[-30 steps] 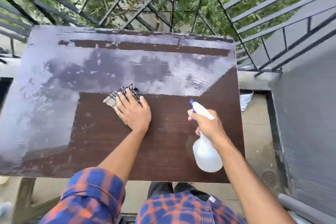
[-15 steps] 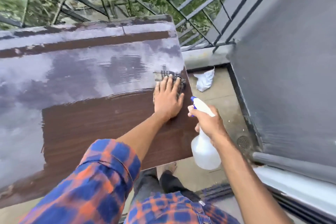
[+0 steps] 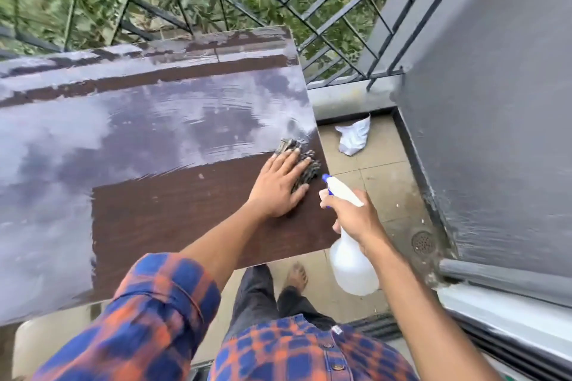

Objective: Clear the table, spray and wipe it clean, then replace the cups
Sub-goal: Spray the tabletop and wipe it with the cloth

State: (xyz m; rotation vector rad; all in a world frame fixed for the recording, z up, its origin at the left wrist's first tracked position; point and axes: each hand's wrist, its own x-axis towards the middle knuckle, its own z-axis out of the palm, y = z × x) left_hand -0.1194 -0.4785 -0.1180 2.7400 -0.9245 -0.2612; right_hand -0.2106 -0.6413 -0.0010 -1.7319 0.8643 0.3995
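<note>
Dark wood-grain table [image 3: 161, 195], cut off at left: far part under a glossy wet film, near part matte. Left hand [image 3: 280, 187], fingers straight and spread, presses a crumpled checked cloth [image 3: 311, 166], mostly hidden beneath it, at the table's right edge. Right hand [image 3: 353, 216] grips a translucent white spray bottle [image 3: 353, 269], neck hidden, beside the table. Crumpled white bag [image 3: 353, 138] on tiled floor.

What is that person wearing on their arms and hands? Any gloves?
No gloves: the left hand and right hand are bare, and no watch shows. The left arm has a checked sleeve, blue and orange, pushed up to about the elbow. It matches the shirt. The right forearm is uncovered as far as the picture shows.
</note>
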